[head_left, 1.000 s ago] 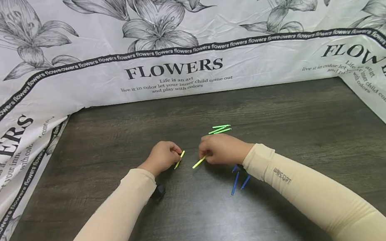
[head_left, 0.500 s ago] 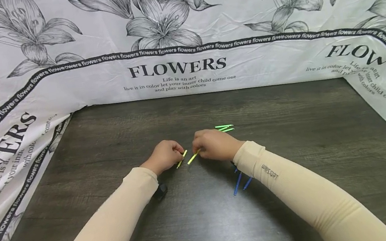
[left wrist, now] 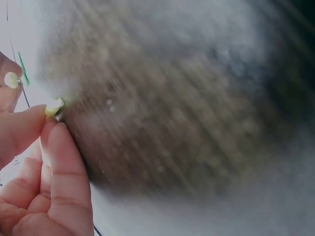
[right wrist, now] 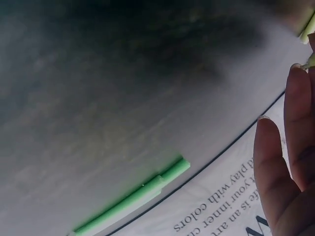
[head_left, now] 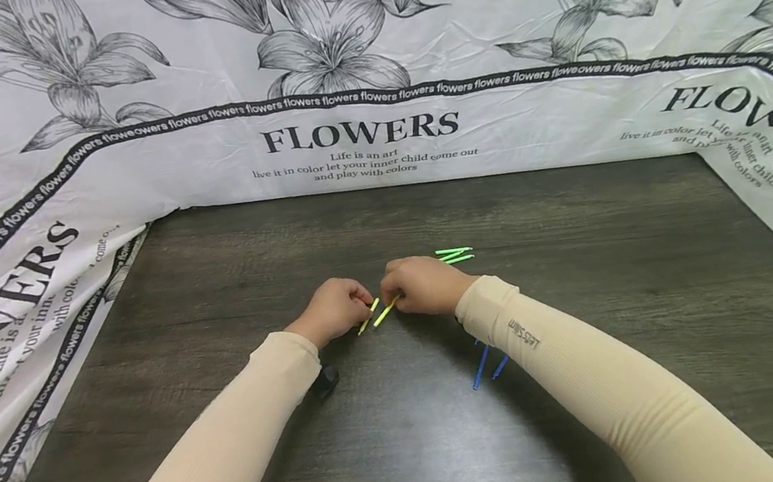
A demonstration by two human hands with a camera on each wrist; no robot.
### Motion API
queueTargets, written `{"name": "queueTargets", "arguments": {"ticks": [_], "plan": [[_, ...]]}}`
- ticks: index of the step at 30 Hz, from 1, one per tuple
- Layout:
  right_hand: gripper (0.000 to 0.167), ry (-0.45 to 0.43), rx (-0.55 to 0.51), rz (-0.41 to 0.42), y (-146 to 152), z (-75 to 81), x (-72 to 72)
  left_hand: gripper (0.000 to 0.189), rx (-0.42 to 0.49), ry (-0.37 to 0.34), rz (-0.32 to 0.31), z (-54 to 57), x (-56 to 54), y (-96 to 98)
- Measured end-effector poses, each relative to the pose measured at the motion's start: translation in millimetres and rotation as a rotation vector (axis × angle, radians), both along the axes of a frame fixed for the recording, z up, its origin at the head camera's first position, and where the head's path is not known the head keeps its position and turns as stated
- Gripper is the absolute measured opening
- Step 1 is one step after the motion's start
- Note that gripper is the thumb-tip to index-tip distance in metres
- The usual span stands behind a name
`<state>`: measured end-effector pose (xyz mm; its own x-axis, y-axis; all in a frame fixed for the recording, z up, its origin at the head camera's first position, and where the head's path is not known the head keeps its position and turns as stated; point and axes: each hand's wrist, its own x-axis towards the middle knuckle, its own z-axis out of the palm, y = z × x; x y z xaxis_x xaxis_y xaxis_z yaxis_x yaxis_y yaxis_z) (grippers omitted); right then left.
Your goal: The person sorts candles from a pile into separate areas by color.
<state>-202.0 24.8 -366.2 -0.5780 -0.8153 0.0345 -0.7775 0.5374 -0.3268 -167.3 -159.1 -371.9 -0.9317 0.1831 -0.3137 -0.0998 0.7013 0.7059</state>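
Between thumb and fingertips, my left hand (head_left: 337, 309) pinches a thin yellow candle-like stick (head_left: 366, 327), which slants down toward me. Just to its right, my right hand (head_left: 427, 283) pinches a second yellow stick (head_left: 385, 314) by its upper end. The lower ends of the two sticks are close together, with a narrow gap between them. In the left wrist view, the end of one yellow stick (left wrist: 53, 107) pokes out from the pinching fingertips. Part of the right hand (left wrist: 7, 93) appears at that view's left edge.
Several green sticks (head_left: 457, 257) lie together behind the right hand. Blue sticks (head_left: 481, 368) lie nearer, partly hidden by the right sleeve (head_left: 523, 337). The dark wooden table (head_left: 243, 247) is bordered by a white flower-printed cloth (head_left: 193, 170).
My right hand has moved left and slightly away from me, bringing its yellow stick close beside the left one. The left hand keeps its pinch almost in place.
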Motion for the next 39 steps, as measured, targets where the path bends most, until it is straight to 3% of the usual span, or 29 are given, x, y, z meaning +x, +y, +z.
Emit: {"name": "queueTargets", "arguments": {"ticks": [14,39], "plan": [[0.016,-0.056,0.065,-0.007,-9,-0.2,-4.6,0.021,0.004,0.008,-0.01,-1.5,-1.2,0.6],[0.02,-0.077,0.107,0.011,-19,4.8,-3.6,0.021,0.031,0.009,-0.027,0.7,-0.8,-2.6]]}}
